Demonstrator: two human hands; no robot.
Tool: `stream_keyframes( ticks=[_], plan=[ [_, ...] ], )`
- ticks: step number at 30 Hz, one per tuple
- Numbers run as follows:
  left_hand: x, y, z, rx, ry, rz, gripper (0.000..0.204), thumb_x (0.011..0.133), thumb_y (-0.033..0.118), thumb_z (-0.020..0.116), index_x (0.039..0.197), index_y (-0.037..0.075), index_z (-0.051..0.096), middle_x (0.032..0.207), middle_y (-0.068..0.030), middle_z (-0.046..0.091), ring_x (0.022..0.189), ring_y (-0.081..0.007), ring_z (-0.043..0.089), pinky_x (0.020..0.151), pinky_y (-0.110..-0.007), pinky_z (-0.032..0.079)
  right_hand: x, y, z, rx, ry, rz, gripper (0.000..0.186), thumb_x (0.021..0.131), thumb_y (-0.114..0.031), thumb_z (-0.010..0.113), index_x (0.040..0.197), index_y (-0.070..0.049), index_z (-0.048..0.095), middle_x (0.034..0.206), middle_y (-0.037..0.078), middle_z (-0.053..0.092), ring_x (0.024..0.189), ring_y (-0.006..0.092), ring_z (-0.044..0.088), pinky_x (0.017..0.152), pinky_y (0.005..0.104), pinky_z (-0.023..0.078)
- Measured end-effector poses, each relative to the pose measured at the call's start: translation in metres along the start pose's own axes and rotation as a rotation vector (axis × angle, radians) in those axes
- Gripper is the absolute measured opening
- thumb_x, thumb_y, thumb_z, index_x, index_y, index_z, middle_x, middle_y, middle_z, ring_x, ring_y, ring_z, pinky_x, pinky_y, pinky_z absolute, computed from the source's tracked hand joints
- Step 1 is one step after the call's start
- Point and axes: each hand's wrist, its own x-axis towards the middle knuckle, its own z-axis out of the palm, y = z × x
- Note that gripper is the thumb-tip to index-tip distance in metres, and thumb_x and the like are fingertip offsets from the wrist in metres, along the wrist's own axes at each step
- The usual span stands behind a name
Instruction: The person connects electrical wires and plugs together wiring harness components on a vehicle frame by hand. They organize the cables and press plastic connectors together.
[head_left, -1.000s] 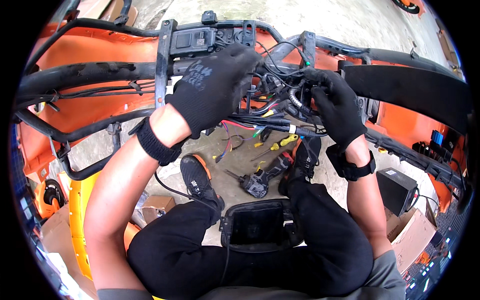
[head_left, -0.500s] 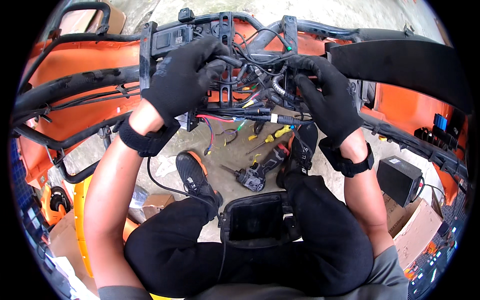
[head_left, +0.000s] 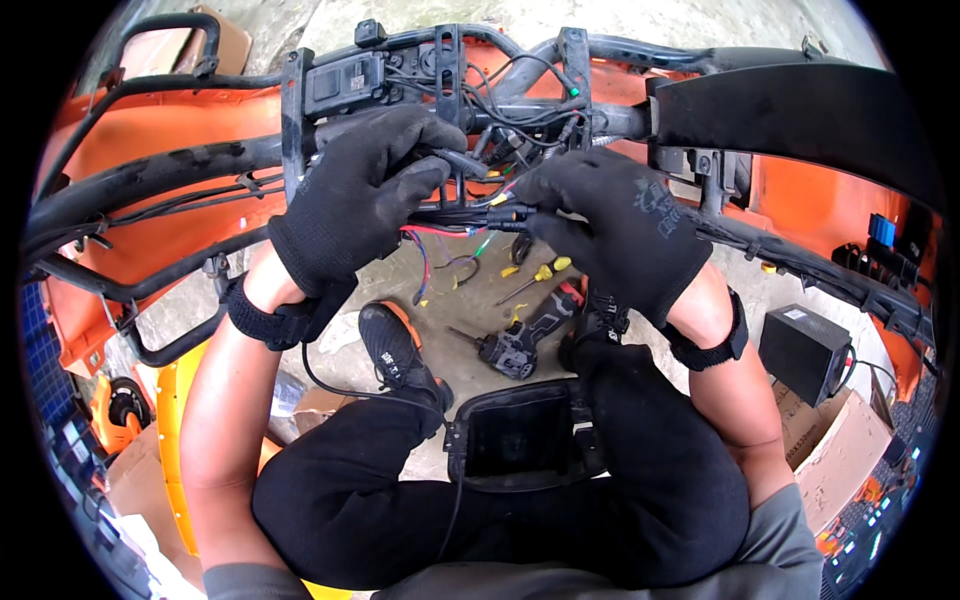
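Observation:
Both my hands wear black gloves and are at the wiring harness in the middle of a vehicle frame. My left hand [head_left: 362, 185] is closed, thumb and forefinger pinching a black sleeved cable [head_left: 466, 163]. Beside it, my right hand [head_left: 625, 225] has its fingers bent around the bundle of black wires and connectors [head_left: 505, 218]; what lies between those fingertips is hidden. Red and blue loose wires [head_left: 424, 262] hang below the bundle. Thinner black cables [head_left: 520, 112] loop above the hands, between two upright metal brackets.
An orange body panel [head_left: 190, 110] backs the black tube frame [head_left: 160, 168]. On the floor lie a cordless power tool [head_left: 515, 348] and a yellow-handled screwdriver [head_left: 545, 272]. A black open case [head_left: 520, 435] sits between my legs. At right are a black box [head_left: 800, 352] and a cardboard box [head_left: 845, 455].
My right hand has moved left and down, from the corrugated cable by the right bracket to the connector bundle. My left hand has shifted slightly lower, still pinching the cable.

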Motion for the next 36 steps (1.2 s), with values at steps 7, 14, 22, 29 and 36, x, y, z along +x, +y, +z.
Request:
stream_keyframes(
  ticks=[7,14,22,29,36],
  plan=[
    [-0.006,-0.011,-0.011,-0.327,-0.065,-0.053,0.027,0.099,0.015,0.057,0.123,0.001,0.061,0.103,-0.0035,0.065,0.091,-0.0096,0.057,0.083,-0.026,0.048,0.014,-0.011,0.009,0.549,0.189,0.098,0.020,0.086,-0.004,0.068,0.105,0.003,0.067,0.092,0.014,0.070,0.083,0.0239,0.068,0.076,0.0364,0.054],
    [-0.006,-0.024,-0.020,-0.666,-0.062,-0.157,0.032,0.102,0.019,0.055,0.129,0.002,0.054,0.103,-0.0073,0.065,0.104,-0.0176,0.065,0.095,-0.040,0.054,0.032,-0.025,0.022,0.841,0.185,0.182,0.021,0.090,-0.005,0.065,0.109,0.004,0.068,0.086,0.008,0.069,0.078,0.0122,0.063,0.074,0.0297,0.053],
    [-0.008,-0.031,-0.023,-0.800,-0.081,-0.169,0.035,0.101,0.024,0.060,0.129,0.002,0.056,0.118,-0.0069,0.063,0.108,-0.0156,0.063,0.097,-0.033,0.051,0.037,-0.025,0.023,0.813,0.076,0.249,0.028,0.094,-0.004,0.064,0.121,0.001,0.068,0.103,0.003,0.071,0.091,0.0072,0.063,0.080,0.0250,0.053],
    [-0.006,-0.033,-0.025,-0.787,-0.099,-0.122,0.034,0.099,0.021,0.061,0.127,0.002,0.057,0.119,-0.0084,0.063,0.110,-0.0170,0.063,0.099,-0.035,0.051,0.035,-0.025,0.024,0.881,0.062,0.235,0.028,0.094,-0.004,0.063,0.122,0.000,0.067,0.104,0.003,0.070,0.092,0.0075,0.062,0.082,0.0246,0.052],
    [-0.007,-0.029,-0.022,-0.787,-0.042,-0.131,0.034,0.098,0.020,0.063,0.126,0.001,0.058,0.115,-0.0080,0.064,0.107,-0.0163,0.063,0.098,-0.035,0.051,0.033,-0.032,0.028,0.964,0.035,0.119,0.026,0.093,-0.002,0.061,0.119,0.003,0.061,0.103,0.009,0.067,0.090,0.0105,0.060,0.083,0.0302,0.052]
  ],
)
